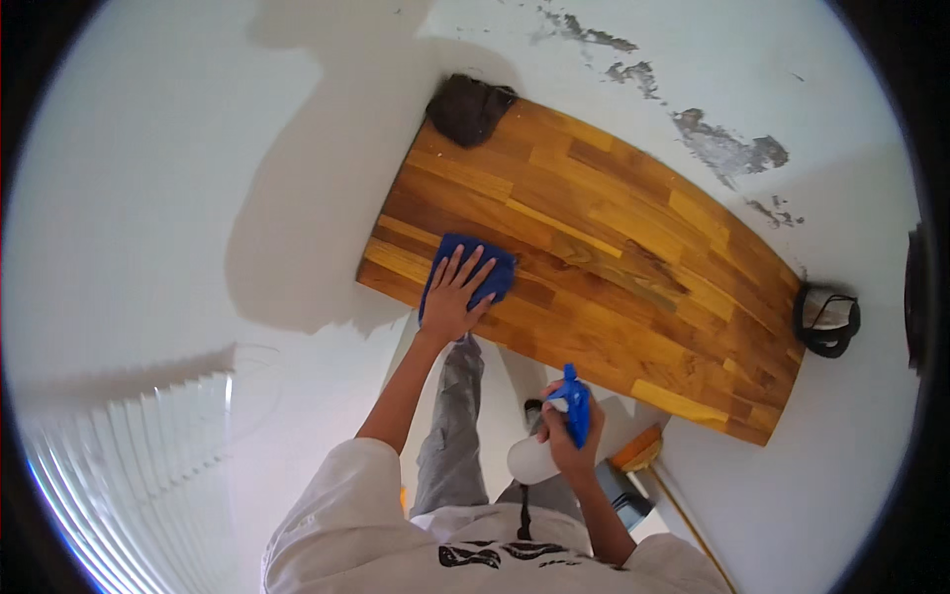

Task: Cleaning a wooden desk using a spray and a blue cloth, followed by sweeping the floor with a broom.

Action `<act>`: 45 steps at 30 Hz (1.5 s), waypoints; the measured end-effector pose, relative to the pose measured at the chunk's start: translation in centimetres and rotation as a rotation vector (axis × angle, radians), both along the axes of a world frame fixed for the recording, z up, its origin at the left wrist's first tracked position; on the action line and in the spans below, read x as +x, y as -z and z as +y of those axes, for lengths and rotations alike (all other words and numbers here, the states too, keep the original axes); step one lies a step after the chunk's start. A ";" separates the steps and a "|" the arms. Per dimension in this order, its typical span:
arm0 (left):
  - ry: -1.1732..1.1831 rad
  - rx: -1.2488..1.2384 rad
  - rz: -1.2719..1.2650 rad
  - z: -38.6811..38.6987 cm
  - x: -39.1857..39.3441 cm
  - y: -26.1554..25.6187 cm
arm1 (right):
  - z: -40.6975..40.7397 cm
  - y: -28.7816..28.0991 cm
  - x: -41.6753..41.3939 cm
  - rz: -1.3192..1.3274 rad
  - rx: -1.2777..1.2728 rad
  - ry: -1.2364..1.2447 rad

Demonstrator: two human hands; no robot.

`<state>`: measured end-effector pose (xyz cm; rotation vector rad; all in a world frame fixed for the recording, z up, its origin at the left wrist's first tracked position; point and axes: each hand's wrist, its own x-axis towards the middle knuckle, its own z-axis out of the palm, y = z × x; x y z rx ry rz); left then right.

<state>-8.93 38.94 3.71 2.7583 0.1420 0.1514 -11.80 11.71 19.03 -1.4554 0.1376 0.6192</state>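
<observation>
A dark blue cloth (499,271) lies on the left part of a wooden tabletop (594,223) made of joined strips. My left hand (454,297) presses flat on it with the fingers spread. In front of the table's near edge, my right hand (582,438) grips a spray bottle with a blue trigger head (577,408) and a whitish body (531,459). The nozzle points towards the table. My right fingers wrap the bottle's neck and hide part of it.
A dark bundle (469,110) sits at the table's far left corner. A black looped object (827,321) is by the right end. Peeling paint (727,148) marks the wall behind. A broom (640,450) stands at the lower right, and blinds (148,445) hang at the left.
</observation>
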 end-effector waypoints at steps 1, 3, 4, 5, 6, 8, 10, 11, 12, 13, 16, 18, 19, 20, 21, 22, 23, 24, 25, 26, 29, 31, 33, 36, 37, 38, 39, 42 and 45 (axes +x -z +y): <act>0.018 -0.011 0.022 1.1 0.5 0.0 | 1.0 -0.3 0.3 0.006 -0.049 0.040; 0.056 -0.020 0.002 3.9 1.9 0.3 | 4.0 -0.5 1.0 0.057 -0.034 0.052; 0.061 -0.016 0.002 5.5 3.3 0.3 | 5.3 -0.4 1.2 0.065 -0.042 0.052; 0.082 -0.029 0.016 7.2 4.4 0.4 | 6.6 0.0 1.2 0.072 -0.044 0.047; 0.069 -0.014 -0.014 9.2 6.0 0.6 | 8.2 0.7 1.2 0.067 -0.044 0.073; 0.078 -0.023 -0.028 11.4 8.6 0.8 | 11.1 0.6 2.1 0.081 -0.040 0.108; 0.041 0.046 -0.066 11.9 10.4 1.0 | 13.0 0.9 3.0 0.097 -0.049 0.169; 0.082 0.020 -0.052 11.7 10.5 1.1 | 13.8 1.5 3.5 0.107 -0.010 0.199; 0.046 0.039 -0.065 11.8 10.4 1.3 | 14.8 2.2 4.0 0.116 0.036 0.230; -0.001 0.066 -0.078 11.9 10.4 1.3 | 15.7 3.4 4.6 0.129 0.026 0.261; -0.011 0.070 -0.059 11.5 10.1 1.4 | 17.5 6.2 6.3 0.054 0.031 0.262; -0.042 0.054 -0.010 10.9 8.2 1.4 | 18.4 6.7 7.8 0.071 0.063 0.304; -0.102 0.047 0.021 10.5 6.9 1.3 | 18.2 7.1 8.6 0.080 0.068 0.306; -0.103 0.055 0.028 9.4 5.4 1.4 | 18.0 7.5 9.4 0.057 0.058 0.284; -0.232 0.085 0.043 8.4 3.1 1.9 | 18.6 7.7 9.7 0.038 0.060 0.260; -0.367 0.121 0.051 7.9 1.2 2.1 | 19.2 8.0 10.2 0.048 0.085 0.252; -0.379 0.142 0.055 7.3 -0.4 2.2 | 19.0 8.3 10.5 -0.009 0.012 0.171; -0.389 0.119 0.068 6.9 -1.6 2.0 | 19.0 8.6 10.9 -0.070 -0.058 0.089; -0.400 0.092 0.076 6.1 -2.1 1.8 | 18.7 9.6 11.2 -0.069 -0.040 0.077; -0.413 0.109 0.072 5.4 -2.2 1.6 | 18.6 10.5 11.4 -0.168 -0.074 0.063; -0.351 0.083 0.053 6.0 -1.1 1.2 | 20.1 10.5 12.5 -0.253 -0.070 0.056; -0.274 0.123 0.107 6.6 -0.9 0.8 | 20.2 9.4 12.5 -0.222 -0.049 0.060; -0.229 0.128 0.109 7.7 0.4 0.9 | 19.3 8.3 12.4 -0.292 -0.109 0.046; -0.126 0.133 0.088 8.9 4.4 0.9 | 17.6 7.1 11.4 -0.264 -0.109 0.132; -0.076 0.173 0.066 9.2 6.0 1.0 | 16.7 6.9 10.8 -0.264 -0.111 0.142; -0.024 0.210 0.044 9.5 7.8 1.2 | 15.7 6.8 10.1 -0.252 -0.115 0.165; -0.009 0.202 0.045 9.7 9.8 1.3 | 14.7 6.5 9.4 -0.239 -0.127 0.192; 0.163 0.162 -0.026 9.9 15.2 1.2 | 12.2 5.2 7.5 -0.084 -0.101 0.245; 0.276 0.142 -0.039 10.1 17.8 1.3 | 12.2 6.3 5.6 -0.005 -0.113 0.266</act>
